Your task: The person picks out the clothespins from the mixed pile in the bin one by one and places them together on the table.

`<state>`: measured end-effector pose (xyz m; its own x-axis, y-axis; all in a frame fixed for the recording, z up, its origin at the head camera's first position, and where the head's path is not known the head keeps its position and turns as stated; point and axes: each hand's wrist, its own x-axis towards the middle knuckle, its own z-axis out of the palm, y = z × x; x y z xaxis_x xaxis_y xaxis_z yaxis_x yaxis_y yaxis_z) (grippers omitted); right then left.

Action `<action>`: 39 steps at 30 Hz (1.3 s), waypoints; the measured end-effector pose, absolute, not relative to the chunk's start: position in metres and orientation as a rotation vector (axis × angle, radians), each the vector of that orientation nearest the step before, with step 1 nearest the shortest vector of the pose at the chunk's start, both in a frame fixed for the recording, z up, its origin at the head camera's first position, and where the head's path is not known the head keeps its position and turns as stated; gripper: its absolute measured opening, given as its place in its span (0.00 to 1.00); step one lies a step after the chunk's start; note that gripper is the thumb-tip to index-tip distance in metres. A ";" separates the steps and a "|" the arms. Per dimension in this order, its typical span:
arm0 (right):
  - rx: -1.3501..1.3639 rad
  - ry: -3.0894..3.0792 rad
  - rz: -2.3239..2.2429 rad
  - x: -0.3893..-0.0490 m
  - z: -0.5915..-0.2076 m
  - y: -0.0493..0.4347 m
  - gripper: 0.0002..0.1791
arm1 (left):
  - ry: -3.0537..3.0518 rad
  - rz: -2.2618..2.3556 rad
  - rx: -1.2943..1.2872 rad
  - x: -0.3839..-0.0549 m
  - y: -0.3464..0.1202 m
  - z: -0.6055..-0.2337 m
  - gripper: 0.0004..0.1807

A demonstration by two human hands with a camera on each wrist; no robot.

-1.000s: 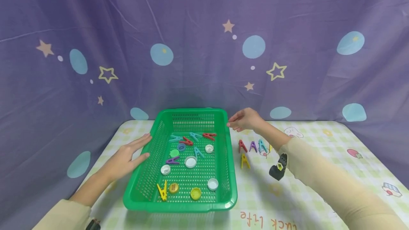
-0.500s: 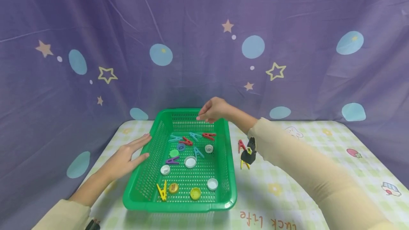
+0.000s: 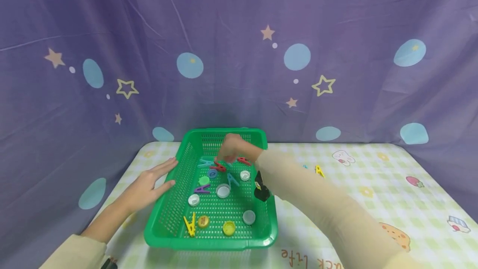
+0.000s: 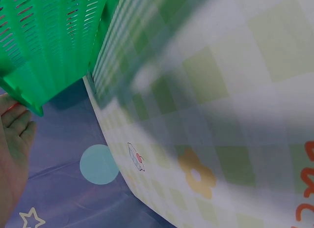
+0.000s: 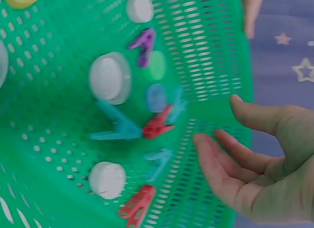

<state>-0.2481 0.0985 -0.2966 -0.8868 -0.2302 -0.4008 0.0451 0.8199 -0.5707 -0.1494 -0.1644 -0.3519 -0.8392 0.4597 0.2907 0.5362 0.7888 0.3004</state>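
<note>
A green plastic basket (image 3: 194, 244) holds loose clothespins and bottle caps. Straight fingers of my left hand (image 3: 147, 184) rest against its left rim, also seen beside the basket wall in the left wrist view. My right hand (image 3: 230, 147) reaches down into the far part of the basket, above a red clothespin (image 3: 220, 168). In the right wrist view the thumb and fingers of this hand (image 5: 260, 164) are spread apart with nothing between them. Close by lie a teal clothespin (image 3: 232, 180), a second red clothespin (image 3: 244, 161) and a blue cap (image 3: 212, 173).
Nearer the front of the basket are a yellow clothespin (image 3: 189, 225), a yellow cap (image 3: 229, 228) and a white cap (image 3: 193, 200). Right of the basket, another yellow clothespin (image 3: 319, 171) lies on the checked tablecloth (image 3: 358, 169), partly behind my right sleeve (image 3: 310, 190). A purple curtain (image 3: 239, 86) hangs behind.
My right hand has swung left from outside the right rim, over the basket, then down into it. The left hand has stayed at the left rim.
</note>
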 end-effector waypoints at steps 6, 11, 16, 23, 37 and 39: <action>-0.067 2.568 -0.625 -0.255 -0.328 0.086 0.16 | -2.772 -0.559 -0.781 -0.149 -0.166 -0.352 0.31; -0.115 2.614 -0.405 -0.243 -0.334 0.079 0.18 | -2.770 -0.566 -0.780 -0.149 -0.166 -0.352 0.31; -0.116 2.703 -0.144 -0.228 -0.331 0.072 0.18 | -2.772 -0.578 -0.776 -0.149 -0.165 -0.351 0.31; -0.026 2.688 0.055 -0.218 -0.330 0.065 0.18 | -2.777 -0.584 -0.772 -0.149 -0.166 -0.351 0.31; -0.092 2.571 -0.178 -0.231 -0.327 0.078 0.05 | -2.771 -0.589 -0.771 -0.149 -0.165 -0.352 0.31; -0.091 2.550 -0.280 -0.234 -0.323 0.082 0.04 | -2.773 -0.591 -0.766 -0.148 -0.165 -0.352 0.31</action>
